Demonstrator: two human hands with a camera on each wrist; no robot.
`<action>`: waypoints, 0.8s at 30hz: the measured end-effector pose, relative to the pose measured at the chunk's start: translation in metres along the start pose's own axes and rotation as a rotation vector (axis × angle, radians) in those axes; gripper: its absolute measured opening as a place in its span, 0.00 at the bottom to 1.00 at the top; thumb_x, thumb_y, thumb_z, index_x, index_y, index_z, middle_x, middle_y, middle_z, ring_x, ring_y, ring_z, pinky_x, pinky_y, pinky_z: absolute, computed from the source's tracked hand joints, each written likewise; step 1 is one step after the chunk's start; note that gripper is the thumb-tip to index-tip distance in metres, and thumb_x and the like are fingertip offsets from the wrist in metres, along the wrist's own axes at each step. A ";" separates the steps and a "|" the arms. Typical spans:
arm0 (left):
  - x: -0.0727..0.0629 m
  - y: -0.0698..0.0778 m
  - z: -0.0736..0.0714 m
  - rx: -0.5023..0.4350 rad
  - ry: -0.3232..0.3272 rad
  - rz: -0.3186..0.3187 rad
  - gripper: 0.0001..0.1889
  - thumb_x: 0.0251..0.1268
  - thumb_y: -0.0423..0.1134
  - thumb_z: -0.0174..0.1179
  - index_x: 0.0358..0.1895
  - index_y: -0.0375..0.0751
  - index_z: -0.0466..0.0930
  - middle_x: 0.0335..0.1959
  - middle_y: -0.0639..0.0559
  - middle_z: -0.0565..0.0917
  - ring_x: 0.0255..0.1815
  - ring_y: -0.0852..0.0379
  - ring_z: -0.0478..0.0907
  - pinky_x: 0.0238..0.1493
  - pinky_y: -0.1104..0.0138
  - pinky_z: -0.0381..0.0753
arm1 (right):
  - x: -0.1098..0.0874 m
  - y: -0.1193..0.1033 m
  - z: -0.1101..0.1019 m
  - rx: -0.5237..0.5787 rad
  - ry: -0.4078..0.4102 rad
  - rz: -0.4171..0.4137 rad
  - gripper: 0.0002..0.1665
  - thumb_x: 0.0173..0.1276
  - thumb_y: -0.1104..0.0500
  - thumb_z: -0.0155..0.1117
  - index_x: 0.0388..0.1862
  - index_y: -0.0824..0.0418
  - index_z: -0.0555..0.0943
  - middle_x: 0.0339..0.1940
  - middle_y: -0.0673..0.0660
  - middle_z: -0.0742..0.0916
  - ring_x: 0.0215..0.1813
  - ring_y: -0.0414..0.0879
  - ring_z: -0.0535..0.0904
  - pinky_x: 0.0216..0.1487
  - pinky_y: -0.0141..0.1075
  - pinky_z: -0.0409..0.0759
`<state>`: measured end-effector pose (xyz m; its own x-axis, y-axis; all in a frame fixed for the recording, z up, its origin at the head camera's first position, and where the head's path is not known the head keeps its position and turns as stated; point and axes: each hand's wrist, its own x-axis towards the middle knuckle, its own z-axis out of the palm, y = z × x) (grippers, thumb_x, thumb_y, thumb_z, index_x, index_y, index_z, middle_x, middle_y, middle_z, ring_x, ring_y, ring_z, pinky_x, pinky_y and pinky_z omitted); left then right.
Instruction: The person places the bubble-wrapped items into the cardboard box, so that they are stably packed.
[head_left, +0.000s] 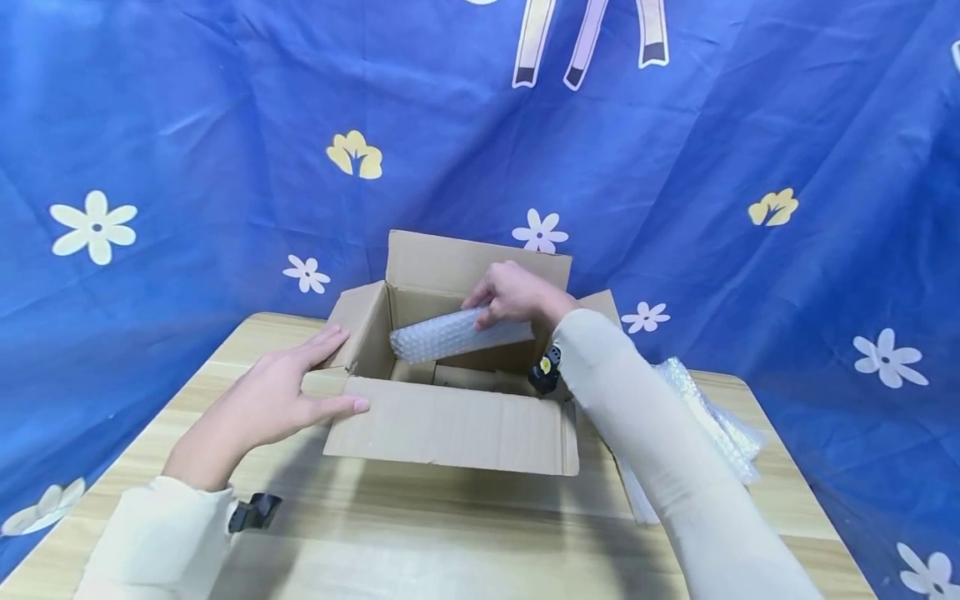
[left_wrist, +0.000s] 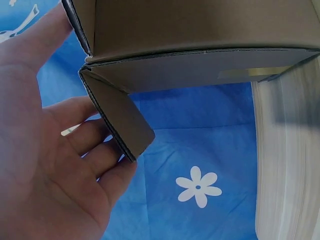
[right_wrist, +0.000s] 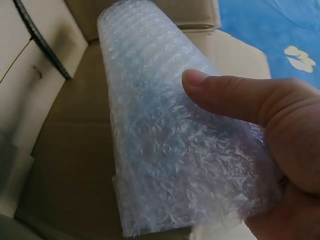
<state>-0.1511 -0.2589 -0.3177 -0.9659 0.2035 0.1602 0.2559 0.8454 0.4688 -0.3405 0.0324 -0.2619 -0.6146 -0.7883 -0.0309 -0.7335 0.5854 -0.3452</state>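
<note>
A cardboard box (head_left: 450,425) stands on the table with its flaps folded out. At the box's left corner my left hand (head_left: 273,392) rests with fingers extended against the left flap (left_wrist: 117,112) and thumb on the front flap. Inside the mouth of the box, my right hand (head_left: 517,293) grips a long bubble-wrapped bundle (head_left: 442,335) by its upper side. The right wrist view shows the thumb (right_wrist: 220,92) lying across the bubble wrap, the other fingers mostly hidden behind it. What the wrap covers is hidden; a faint bluish tint shows through.
More bubble wrap (head_left: 720,425) lies on the table to the right of the box, partly behind my right sleeve. A blue patterned cloth (head_left: 450,108) hangs behind the wooden table (head_left: 420,542). The box's back flap (head_left: 465,260) stands up close to the cloth.
</note>
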 end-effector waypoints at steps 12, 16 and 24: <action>0.003 -0.002 0.003 0.018 0.014 0.004 0.56 0.52 0.70 0.68 0.78 0.40 0.58 0.76 0.37 0.60 0.72 0.30 0.59 0.65 0.35 0.61 | 0.019 0.006 0.018 -0.043 -0.082 0.022 0.21 0.58 0.59 0.79 0.52 0.58 0.88 0.47 0.53 0.89 0.47 0.42 0.83 0.48 0.32 0.80; 0.002 -0.001 0.002 0.018 0.012 0.002 0.56 0.52 0.70 0.67 0.79 0.41 0.57 0.76 0.37 0.59 0.72 0.30 0.59 0.65 0.35 0.61 | 0.026 0.003 0.025 -0.089 -0.129 -0.014 0.20 0.60 0.58 0.78 0.52 0.59 0.88 0.48 0.53 0.89 0.49 0.42 0.83 0.50 0.31 0.80; 0.003 -0.001 0.002 0.016 0.013 0.007 0.56 0.52 0.70 0.67 0.78 0.40 0.57 0.77 0.37 0.59 0.72 0.31 0.59 0.66 0.35 0.61 | 0.035 0.000 0.039 -0.129 -0.190 -0.025 0.20 0.60 0.59 0.78 0.52 0.60 0.88 0.48 0.53 0.89 0.50 0.42 0.84 0.52 0.29 0.80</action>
<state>-0.1539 -0.2581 -0.3199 -0.9635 0.2027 0.1748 0.2615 0.8518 0.4538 -0.3506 -0.0028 -0.2991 -0.5392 -0.8170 -0.2045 -0.7861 0.5754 -0.2258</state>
